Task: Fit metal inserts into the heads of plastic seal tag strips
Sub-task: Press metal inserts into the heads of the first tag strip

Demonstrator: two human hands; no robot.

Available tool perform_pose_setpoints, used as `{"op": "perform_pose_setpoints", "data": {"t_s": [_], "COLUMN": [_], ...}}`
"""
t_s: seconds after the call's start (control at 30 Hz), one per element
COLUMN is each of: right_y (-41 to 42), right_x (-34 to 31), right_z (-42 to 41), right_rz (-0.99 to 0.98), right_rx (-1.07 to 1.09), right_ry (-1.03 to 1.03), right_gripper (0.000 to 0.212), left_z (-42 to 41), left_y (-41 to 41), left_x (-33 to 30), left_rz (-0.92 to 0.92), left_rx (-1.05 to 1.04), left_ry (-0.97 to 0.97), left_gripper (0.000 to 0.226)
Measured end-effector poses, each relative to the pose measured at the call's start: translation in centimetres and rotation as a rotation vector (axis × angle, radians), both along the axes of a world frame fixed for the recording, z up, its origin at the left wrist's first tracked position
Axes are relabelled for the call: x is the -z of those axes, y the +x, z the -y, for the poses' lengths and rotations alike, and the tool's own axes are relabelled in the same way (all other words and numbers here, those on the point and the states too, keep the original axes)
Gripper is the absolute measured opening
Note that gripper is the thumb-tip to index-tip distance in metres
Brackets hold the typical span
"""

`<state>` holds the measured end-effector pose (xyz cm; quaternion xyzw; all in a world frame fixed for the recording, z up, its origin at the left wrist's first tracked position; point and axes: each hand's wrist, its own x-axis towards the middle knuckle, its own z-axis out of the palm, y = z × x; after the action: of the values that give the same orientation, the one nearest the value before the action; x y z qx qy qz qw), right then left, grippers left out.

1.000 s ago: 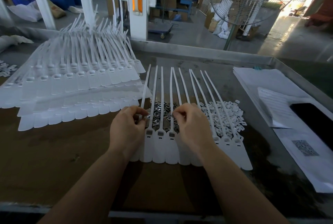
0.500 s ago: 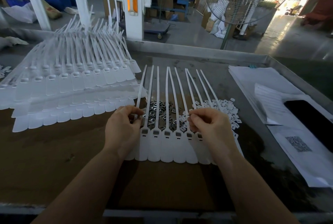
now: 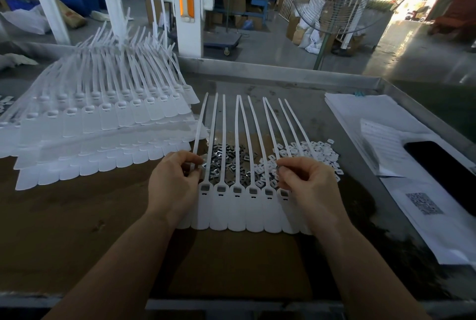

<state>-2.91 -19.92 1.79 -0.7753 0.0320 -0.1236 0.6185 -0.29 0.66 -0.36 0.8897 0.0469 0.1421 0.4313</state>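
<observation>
Seal tag strips (image 3: 242, 206) lie fanned at centre frame; our left hand (image 3: 173, 185) pinches the leftmost tail, our right hand (image 3: 310, 185) fingers curled, contents hidden.

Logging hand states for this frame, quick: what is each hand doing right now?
Left hand: fingers curled, pinching a small metal insert.
Right hand: fingers curled in a pinch; what it holds cannot be told.

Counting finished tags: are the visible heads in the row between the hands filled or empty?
Filled, apparently: the six visible heads of the tag row each show a grey piece in the window. Others are hidden by the hands.
</observation>
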Motion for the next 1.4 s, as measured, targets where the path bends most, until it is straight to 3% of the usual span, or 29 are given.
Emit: {"op": "perform_pose_setpoints", "data": {"t_s": [0.2,0.4,0.7,1.4], "right_y": [0.1,0.2,0.1,-0.6], "right_x": [0.2,0.0,0.4,1.1], "right_z": [0.5,1.5,4.1,4.3], "right_rz": [-0.043,0.023,0.028,0.09], "right_rx": [0.006,0.044,0.102,0.03], "right_ry": [-0.002,-0.099,-0.08,-0.536], "right_gripper": [0.017,0.027,0.016,0.014], "left_z": [0.0,0.0,-0.1,-0.2], "left_y": [0.0,0.0,0.1,0.0], "left_x": [0.0,0.1,0.1,0.1], "left_rz": [0.003,0.004,0.011,0.024], "left_rx": [0.002,-0.001,-0.004,0.008], "left_ry": [-0.008,-0.018,-0.016,0.003], "left_gripper": [0.017,0.019,0.019,0.016]}}
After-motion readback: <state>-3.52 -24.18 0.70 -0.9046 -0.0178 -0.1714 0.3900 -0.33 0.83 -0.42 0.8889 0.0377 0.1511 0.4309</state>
